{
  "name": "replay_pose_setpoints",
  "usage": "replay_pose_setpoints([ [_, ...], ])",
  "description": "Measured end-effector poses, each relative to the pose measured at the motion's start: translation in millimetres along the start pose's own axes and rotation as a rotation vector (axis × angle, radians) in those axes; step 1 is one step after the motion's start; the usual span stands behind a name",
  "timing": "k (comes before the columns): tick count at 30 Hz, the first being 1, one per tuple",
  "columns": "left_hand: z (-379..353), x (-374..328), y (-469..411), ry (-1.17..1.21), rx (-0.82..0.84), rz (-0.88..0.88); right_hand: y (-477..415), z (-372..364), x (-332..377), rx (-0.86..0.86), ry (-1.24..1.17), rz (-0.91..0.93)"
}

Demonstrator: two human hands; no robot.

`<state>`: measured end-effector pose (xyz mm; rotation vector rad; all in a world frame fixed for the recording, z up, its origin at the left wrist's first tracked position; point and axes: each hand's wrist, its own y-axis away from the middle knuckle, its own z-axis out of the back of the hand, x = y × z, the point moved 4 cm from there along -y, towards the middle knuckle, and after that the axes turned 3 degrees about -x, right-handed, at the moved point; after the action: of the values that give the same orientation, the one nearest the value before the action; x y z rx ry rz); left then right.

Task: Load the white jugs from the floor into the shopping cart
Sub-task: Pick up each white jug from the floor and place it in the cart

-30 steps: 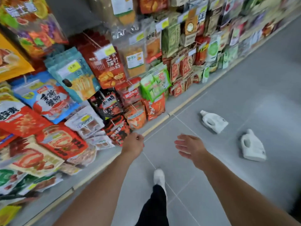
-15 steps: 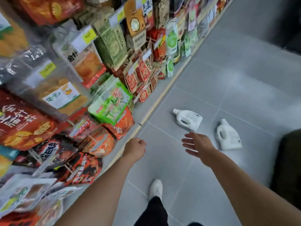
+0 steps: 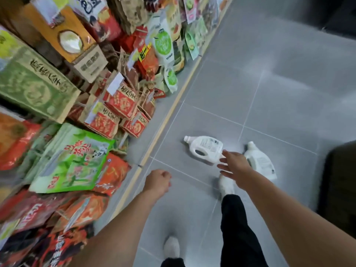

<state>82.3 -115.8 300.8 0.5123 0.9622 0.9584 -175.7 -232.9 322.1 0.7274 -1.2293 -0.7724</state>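
Snack packets (image 3: 73, 158) left of jug (image 3: 206, 149); shoe (image 3: 226, 185) beside second jug (image 3: 262, 163).

Nearer jug (image 3: 205, 149): white, with a panel of grey print. Farther jug (image 3: 260, 162): white. Floor (image 3: 269, 93): grey tiles with pale joint lines. Strip (image 3: 163, 122) at the shelf base: yellow. Large bag (image 3: 71, 160): green with red characters. Cartons (image 3: 119, 101): red on brown. Shoe (image 3: 171, 247): white. Trouser leg (image 3: 237, 228): black.
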Motion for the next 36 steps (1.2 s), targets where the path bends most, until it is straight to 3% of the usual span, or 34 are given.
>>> replay_pose_setpoints([
  [8,-97.5,-91.5,-120.2,0.119,-0.042,0.169,-176.5,8.7,72.8,0.039,0.140,-0.047],
  [15,-172.2,-130.2,-234.3,0.147,-0.063,0.207,-338.1,4.8,64.2,-0.021,0.289,-0.058],
  [26,-284.4,-81.8,-422.6,0.109,-0.011,0.297,-526.0,-35.7,0.2,-0.023,0.416,-0.050],
  [36,-391.0,-10.8,-545.7,0.357,-0.001,0.472,-676.8,-49.8,-100.4,-0.009,0.495,-0.099],
])
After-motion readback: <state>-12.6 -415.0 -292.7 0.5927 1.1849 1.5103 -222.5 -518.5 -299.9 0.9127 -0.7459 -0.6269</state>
